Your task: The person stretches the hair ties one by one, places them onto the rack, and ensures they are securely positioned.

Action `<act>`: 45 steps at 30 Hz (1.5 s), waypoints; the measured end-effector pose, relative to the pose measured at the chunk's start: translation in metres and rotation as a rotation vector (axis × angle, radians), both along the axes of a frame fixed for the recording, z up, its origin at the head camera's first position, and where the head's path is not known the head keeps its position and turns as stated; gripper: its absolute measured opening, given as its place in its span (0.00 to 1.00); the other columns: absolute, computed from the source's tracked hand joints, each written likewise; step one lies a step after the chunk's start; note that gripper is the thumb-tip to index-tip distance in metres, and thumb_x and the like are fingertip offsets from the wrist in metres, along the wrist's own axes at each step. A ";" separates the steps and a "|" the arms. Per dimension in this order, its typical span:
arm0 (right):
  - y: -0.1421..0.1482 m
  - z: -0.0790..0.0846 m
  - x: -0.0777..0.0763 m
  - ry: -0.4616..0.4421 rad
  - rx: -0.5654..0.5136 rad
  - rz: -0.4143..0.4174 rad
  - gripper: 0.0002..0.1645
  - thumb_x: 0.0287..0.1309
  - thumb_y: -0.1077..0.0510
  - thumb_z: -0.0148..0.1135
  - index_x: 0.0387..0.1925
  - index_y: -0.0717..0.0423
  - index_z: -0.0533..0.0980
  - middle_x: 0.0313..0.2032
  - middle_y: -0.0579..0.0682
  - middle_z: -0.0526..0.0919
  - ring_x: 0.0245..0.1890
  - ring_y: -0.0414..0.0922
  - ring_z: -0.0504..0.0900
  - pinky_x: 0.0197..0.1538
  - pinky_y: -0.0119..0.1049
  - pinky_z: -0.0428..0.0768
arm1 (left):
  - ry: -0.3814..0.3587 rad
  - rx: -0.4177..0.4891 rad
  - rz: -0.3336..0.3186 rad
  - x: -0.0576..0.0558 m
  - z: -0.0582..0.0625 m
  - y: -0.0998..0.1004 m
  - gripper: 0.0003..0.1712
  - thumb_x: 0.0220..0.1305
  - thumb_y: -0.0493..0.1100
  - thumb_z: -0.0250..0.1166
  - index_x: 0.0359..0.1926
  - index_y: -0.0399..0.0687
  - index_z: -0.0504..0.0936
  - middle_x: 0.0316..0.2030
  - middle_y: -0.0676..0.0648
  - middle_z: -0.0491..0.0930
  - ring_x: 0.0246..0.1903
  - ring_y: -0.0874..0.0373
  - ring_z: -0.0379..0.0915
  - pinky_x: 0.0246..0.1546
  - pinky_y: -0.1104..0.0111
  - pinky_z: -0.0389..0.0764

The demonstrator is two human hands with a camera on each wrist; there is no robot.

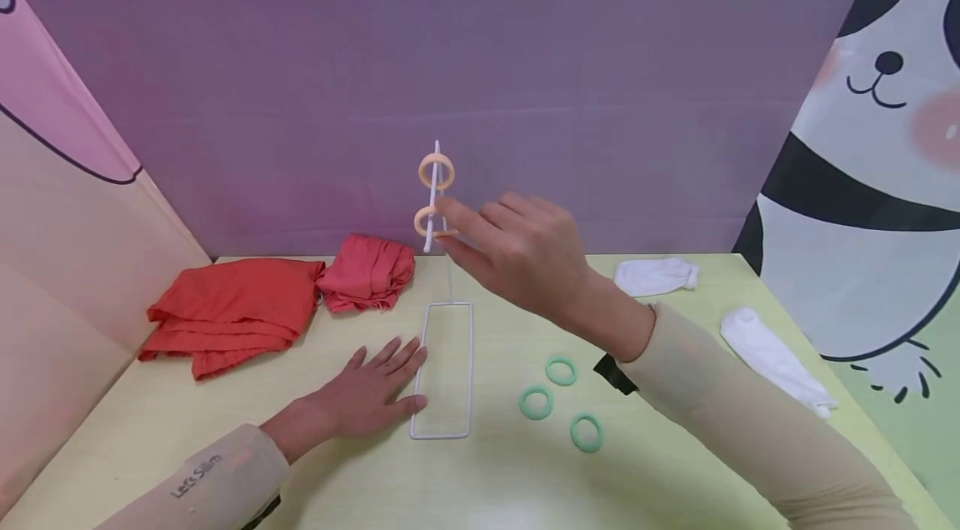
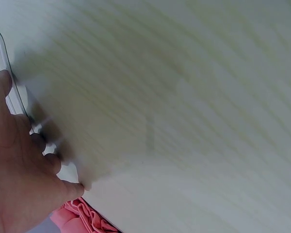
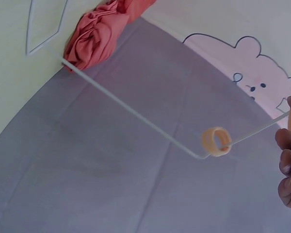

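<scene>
A white wire stand has a rectangular base (image 1: 471,363) on the table and a raised arm (image 1: 432,184). One orange ring (image 1: 451,172) hangs near the arm's far end, also seen as an orange ring (image 3: 207,141) in the right wrist view. At the near end, my right hand (image 1: 517,251) pinches another orange ring (image 1: 418,223) between thumb and index finger, around or against the wire tip. My left hand (image 1: 367,392) lies flat with spread fingers, its fingertips at the base's left side. Three green rings (image 1: 523,403) lie right of the base.
A red cloth (image 1: 240,305) and a folded pinkish-red cloth (image 1: 369,272) lie at the back left. Two white cloth items, a small one (image 1: 652,276) and a longer one (image 1: 772,355), lie on the right. A purple backdrop (image 1: 525,80) rises behind the table.
</scene>
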State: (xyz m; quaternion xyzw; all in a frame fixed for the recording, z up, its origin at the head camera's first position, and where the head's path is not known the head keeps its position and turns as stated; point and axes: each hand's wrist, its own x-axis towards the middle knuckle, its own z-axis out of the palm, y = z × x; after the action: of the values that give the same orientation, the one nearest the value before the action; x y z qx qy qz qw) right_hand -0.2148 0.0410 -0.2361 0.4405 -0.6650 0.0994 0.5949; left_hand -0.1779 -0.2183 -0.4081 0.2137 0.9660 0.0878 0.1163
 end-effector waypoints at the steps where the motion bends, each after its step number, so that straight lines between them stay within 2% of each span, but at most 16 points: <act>1: -0.001 0.000 -0.004 -0.001 0.000 -0.008 0.14 0.62 0.48 0.67 0.47 0.46 0.85 0.13 0.44 0.73 0.15 0.42 0.68 0.17 0.32 0.62 | 0.004 0.000 0.000 0.000 0.000 0.000 0.47 0.71 0.72 0.46 0.80 0.53 0.50 0.81 0.48 0.46 0.80 0.42 0.37 0.72 0.32 0.42; 11: -0.007 -0.004 -0.040 -0.025 -0.009 -0.063 0.13 0.65 0.47 0.64 0.47 0.47 0.84 0.14 0.45 0.76 0.15 0.43 0.71 0.17 0.34 0.66 | -0.005 -0.005 0.005 0.001 -0.001 0.001 0.46 0.72 0.69 0.48 0.80 0.52 0.50 0.81 0.47 0.45 0.80 0.41 0.37 0.72 0.32 0.41; 18: -0.013 -0.004 -0.054 -0.040 -0.032 -0.105 0.12 0.65 0.47 0.63 0.45 0.46 0.84 0.13 0.45 0.75 0.15 0.43 0.71 0.17 0.35 0.67 | 0.002 -0.001 0.005 0.001 0.001 0.001 0.46 0.72 0.70 0.48 0.80 0.53 0.50 0.81 0.48 0.46 0.80 0.41 0.38 0.73 0.32 0.41; 25: -0.020 -0.002 -0.062 -0.036 -0.054 -0.126 0.10 0.58 0.51 0.69 0.42 0.45 0.84 0.14 0.44 0.78 0.17 0.43 0.75 0.19 0.35 0.70 | 0.008 -0.006 0.005 0.001 0.000 0.001 0.46 0.72 0.71 0.47 0.80 0.54 0.50 0.81 0.49 0.46 0.80 0.42 0.37 0.73 0.33 0.42; 29: -0.022 -0.003 -0.067 -0.047 -0.056 -0.156 0.09 0.59 0.51 0.69 0.40 0.46 0.83 0.16 0.44 0.80 0.18 0.43 0.77 0.20 0.35 0.72 | 0.006 -0.005 0.006 0.001 0.001 0.002 0.46 0.72 0.71 0.47 0.80 0.54 0.50 0.81 0.49 0.46 0.80 0.42 0.37 0.73 0.33 0.42; 45: -0.022 0.000 -0.065 -0.164 0.002 -0.253 0.17 0.62 0.46 0.67 0.49 0.46 0.82 0.21 0.45 0.85 0.22 0.44 0.81 0.23 0.35 0.76 | 0.008 -0.003 -0.001 0.001 0.002 0.002 0.46 0.72 0.71 0.46 0.80 0.53 0.50 0.81 0.48 0.46 0.80 0.42 0.38 0.73 0.33 0.42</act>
State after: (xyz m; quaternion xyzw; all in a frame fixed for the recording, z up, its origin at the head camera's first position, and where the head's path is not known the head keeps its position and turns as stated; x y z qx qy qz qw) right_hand -0.2802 0.0187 -0.2363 0.3440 -0.7618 0.0588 0.5458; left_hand -0.1773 -0.2163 -0.4065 0.2145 0.9665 0.0853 0.1126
